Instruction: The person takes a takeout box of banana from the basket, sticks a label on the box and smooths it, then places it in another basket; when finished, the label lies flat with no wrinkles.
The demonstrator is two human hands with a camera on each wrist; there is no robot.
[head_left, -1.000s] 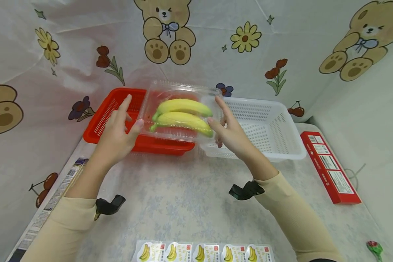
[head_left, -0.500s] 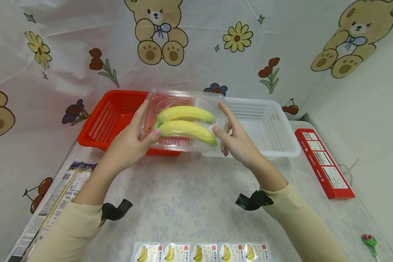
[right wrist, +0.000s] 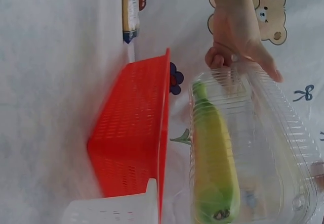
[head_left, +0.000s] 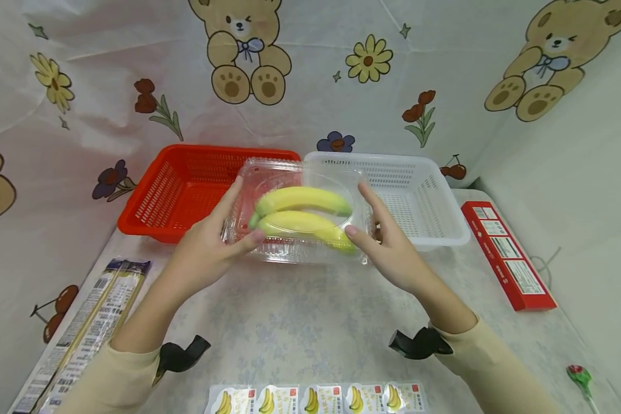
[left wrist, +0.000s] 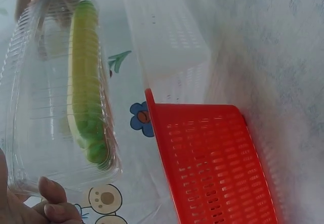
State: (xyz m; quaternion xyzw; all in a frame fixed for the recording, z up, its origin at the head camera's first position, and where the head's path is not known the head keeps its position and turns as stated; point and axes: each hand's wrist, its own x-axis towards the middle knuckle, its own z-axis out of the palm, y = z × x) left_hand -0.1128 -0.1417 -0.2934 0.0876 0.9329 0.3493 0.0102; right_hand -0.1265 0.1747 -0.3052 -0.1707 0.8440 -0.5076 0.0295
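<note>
A clear plastic clamshell box (head_left: 284,253) with two yellow-green bananas (head_left: 305,198) lying inside is held up off the table, in front of the baskets. My left hand (head_left: 202,250) grips its left end, thumb on the near top edge and fingers toward the back and underside. At the right end, my right hand (head_left: 395,250) holds it the same way. The left wrist view shows the box's side wall (left wrist: 43,102) tilted, with one banana (left wrist: 86,77) against the bottom. In the right wrist view, the left hand (right wrist: 238,37) curls around the box's far end.
Behind the box stand a red basket (head_left: 150,198) and, to its right, a white basket (head_left: 445,207). A red carton (head_left: 507,256) lies at the right, a lollipop-like item (head_left: 579,376) nearby. Long printed packaging (head_left: 98,322) lies left; banana stickers (head_left: 315,399) lie along the front.
My left hand, first spread at the box's left end, has closed its grip there. Both hands have brought the box lower and nearer, out from over the baskets.
</note>
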